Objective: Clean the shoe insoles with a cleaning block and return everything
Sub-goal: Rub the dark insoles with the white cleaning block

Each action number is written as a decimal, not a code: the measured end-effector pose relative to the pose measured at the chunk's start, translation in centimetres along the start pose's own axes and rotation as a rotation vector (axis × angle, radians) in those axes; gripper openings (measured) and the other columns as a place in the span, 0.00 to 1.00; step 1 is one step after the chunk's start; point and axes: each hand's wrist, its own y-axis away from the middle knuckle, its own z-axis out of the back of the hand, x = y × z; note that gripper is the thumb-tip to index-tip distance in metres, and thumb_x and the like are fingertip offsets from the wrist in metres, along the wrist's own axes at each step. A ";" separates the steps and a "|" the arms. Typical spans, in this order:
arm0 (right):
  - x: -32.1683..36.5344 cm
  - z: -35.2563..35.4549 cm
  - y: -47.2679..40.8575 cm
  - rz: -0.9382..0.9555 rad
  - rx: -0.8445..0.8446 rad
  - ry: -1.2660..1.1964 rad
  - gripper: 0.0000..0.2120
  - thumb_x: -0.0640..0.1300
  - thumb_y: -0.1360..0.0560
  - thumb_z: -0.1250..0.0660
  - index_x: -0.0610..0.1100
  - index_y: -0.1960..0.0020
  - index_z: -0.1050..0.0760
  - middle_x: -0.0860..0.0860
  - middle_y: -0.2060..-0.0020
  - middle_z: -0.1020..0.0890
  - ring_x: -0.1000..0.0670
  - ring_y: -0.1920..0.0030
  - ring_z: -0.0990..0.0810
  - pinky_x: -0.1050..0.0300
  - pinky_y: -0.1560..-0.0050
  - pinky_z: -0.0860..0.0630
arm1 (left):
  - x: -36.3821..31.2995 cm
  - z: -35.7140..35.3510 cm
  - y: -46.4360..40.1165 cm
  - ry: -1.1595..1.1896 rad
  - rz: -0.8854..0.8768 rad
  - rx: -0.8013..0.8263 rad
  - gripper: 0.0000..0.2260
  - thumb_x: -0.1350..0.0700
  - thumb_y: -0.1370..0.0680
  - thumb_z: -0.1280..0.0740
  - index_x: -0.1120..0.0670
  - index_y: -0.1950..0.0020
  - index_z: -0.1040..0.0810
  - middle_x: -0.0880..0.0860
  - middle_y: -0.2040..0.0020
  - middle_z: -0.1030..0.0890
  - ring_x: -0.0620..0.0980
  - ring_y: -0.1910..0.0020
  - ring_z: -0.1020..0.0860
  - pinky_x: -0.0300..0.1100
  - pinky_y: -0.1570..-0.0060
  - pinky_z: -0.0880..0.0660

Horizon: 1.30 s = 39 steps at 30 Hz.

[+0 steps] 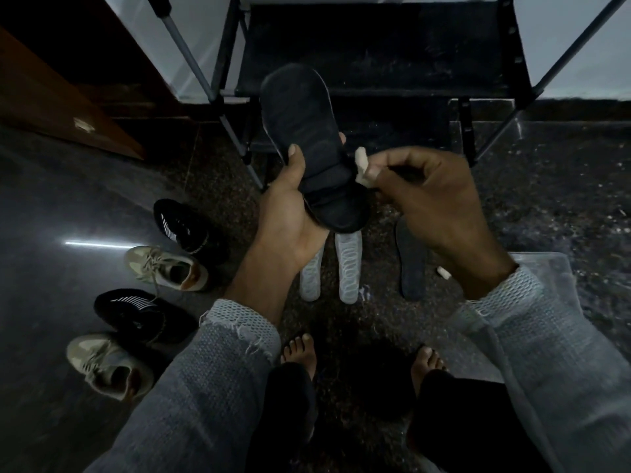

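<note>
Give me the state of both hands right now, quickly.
Left hand: closed, gripping the black insole.
Right hand: closed, pinching the pale cleaning block beside the insole.

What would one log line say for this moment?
left hand: holds black insole | right hand: pinches cleaning block beside it

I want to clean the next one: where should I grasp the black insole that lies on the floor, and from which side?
Probably the black insole is best pinched at its near, rounded end, from above on its left edge. It lies flat and thin, so fingers must slide under an edge; the small pale piece crowds its right side.
</note>
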 end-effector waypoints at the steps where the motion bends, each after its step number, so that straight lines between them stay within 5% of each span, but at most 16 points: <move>1: 0.0 0.4 -0.1 0.002 -0.013 -0.013 0.03 0.36 0.25 0.30 0.39 0.52 0.18 0.49 0.58 0.15 0.56 0.57 0.16 0.65 0.55 0.23 | 0.2 -0.1 0.0 -0.008 0.009 0.007 0.24 0.46 0.16 0.51 0.60 0.30 0.29 0.55 0.45 0.18 0.51 0.46 0.18 0.44 0.47 0.21; 5: 0.0 1.4 -0.3 -0.014 -0.040 -0.139 0.06 0.36 0.24 0.31 0.44 0.55 0.19 0.52 0.60 0.15 0.54 0.56 0.16 0.62 0.53 0.22 | 1.2 -0.8 0.1 -0.096 0.049 0.050 0.22 0.47 0.16 0.49 0.59 0.29 0.30 0.53 0.49 0.18 0.49 0.53 0.18 0.42 0.55 0.21; 19: -0.5 3.2 -0.3 -0.135 -0.111 -0.168 0.06 0.35 0.25 0.31 0.44 0.58 0.19 0.50 0.63 0.16 0.54 0.61 0.17 0.61 0.55 0.19 | 3.5 -2.5 -0.2 -0.331 0.038 0.076 0.18 0.50 0.16 0.46 0.59 0.36 0.25 0.54 0.52 0.18 0.50 0.54 0.20 0.46 0.50 0.23; 23: -1.1 3.7 -0.5 -0.128 -0.129 -0.118 0.09 0.34 0.25 0.31 0.45 0.60 0.19 0.50 0.65 0.16 0.54 0.64 0.19 0.63 0.59 0.21 | 3.6 -2.3 -0.9 -0.335 -0.039 0.002 0.18 0.54 0.16 0.45 0.62 0.32 0.28 0.62 0.38 0.22 0.59 0.40 0.22 0.52 0.37 0.27; 27: -2.3 4.3 -0.7 -0.119 -0.120 -0.012 0.09 0.34 0.27 0.30 0.45 0.62 0.18 0.49 0.66 0.16 0.52 0.64 0.19 0.60 0.59 0.21 | 3.7 -1.7 -1.5 -0.354 -0.103 -0.114 0.12 0.56 0.17 0.41 0.59 0.40 0.22 0.56 0.45 0.17 0.50 0.49 0.18 0.43 0.48 0.21; 33: -4.0 4.7 -0.9 -0.092 -0.101 0.143 0.06 0.38 0.26 0.28 0.46 0.61 0.17 0.51 0.67 0.16 0.54 0.67 0.18 0.60 0.62 0.20 | 4.7 -0.6 -2.3 -0.470 -0.107 -0.174 0.07 0.60 0.19 0.36 0.56 0.50 0.19 0.51 0.55 0.15 0.48 0.55 0.16 0.42 0.55 0.20; 39: -6.0 5.2 -1.2 -0.105 -0.094 0.211 0.13 0.36 0.27 0.29 0.52 0.66 0.20 0.54 0.68 0.17 0.50 0.65 0.16 0.50 0.57 0.17 | 6.0 0.5 -4.2 -0.494 -0.057 -0.215 0.06 0.60 0.19 0.36 0.58 0.48 0.20 0.50 0.58 0.16 0.43 0.60 0.16 0.35 0.61 0.21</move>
